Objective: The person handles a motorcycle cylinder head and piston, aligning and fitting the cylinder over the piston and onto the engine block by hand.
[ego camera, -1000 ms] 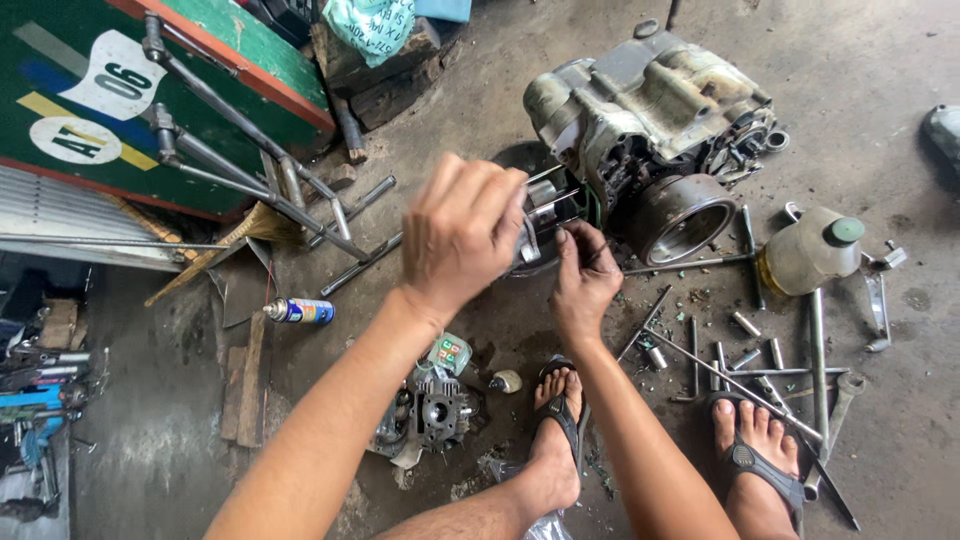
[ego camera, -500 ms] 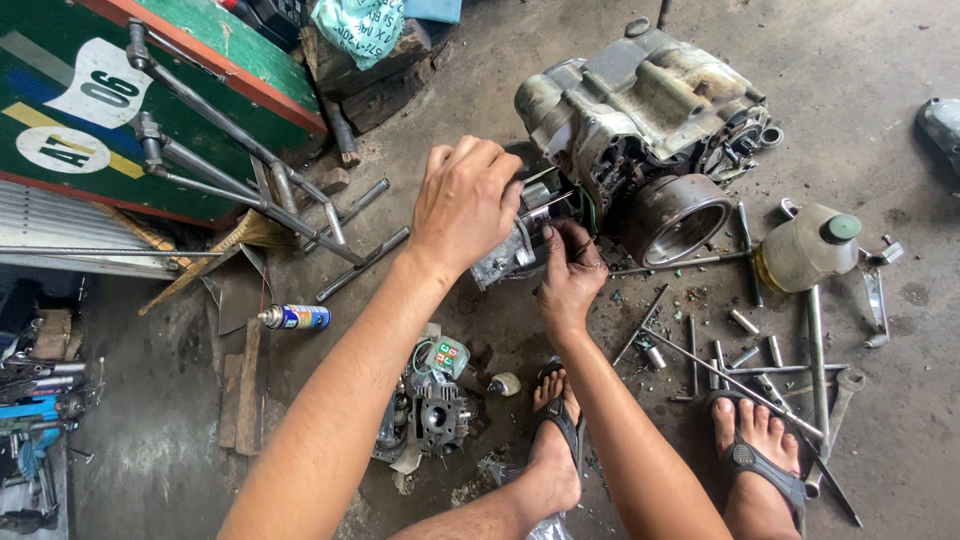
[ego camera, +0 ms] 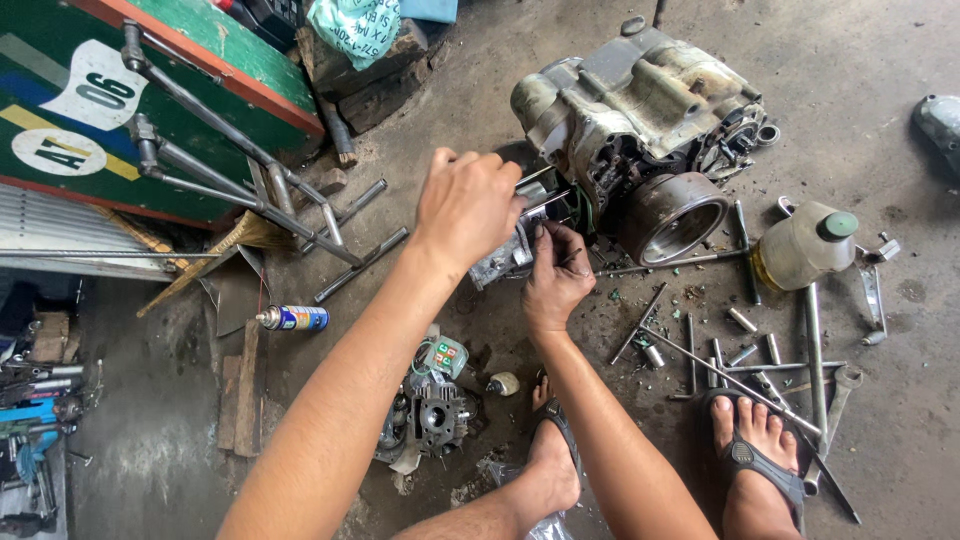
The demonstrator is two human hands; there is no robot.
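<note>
A dirty grey motorcycle engine (ego camera: 640, 110) lies on the concrete floor, with long studs sticking out of its left side. My left hand (ego camera: 468, 205) is closed over a finned metal cylinder part (ego camera: 500, 262) that sits on those studs. My right hand (ego camera: 555, 275) is just below and to the right of it, fingers pinched at the part's edge near the engine. What the fingers pinch is too small to tell. My two feet in sandals rest at the bottom of the view.
A cylinder head (ego camera: 430, 420) lies near my left foot (ego camera: 550, 465). Several bolts, rods and wrenches (ego camera: 740, 350) are scattered at the right, beside a plastic oil bottle (ego camera: 805, 245). A spray can (ego camera: 292, 318) and metal frame tubes (ego camera: 220, 140) lie at the left.
The view has shifted slightly. My left hand stays on the cylinder part. My right hand has moved a little nearer the engine, still working at the part's edge.
</note>
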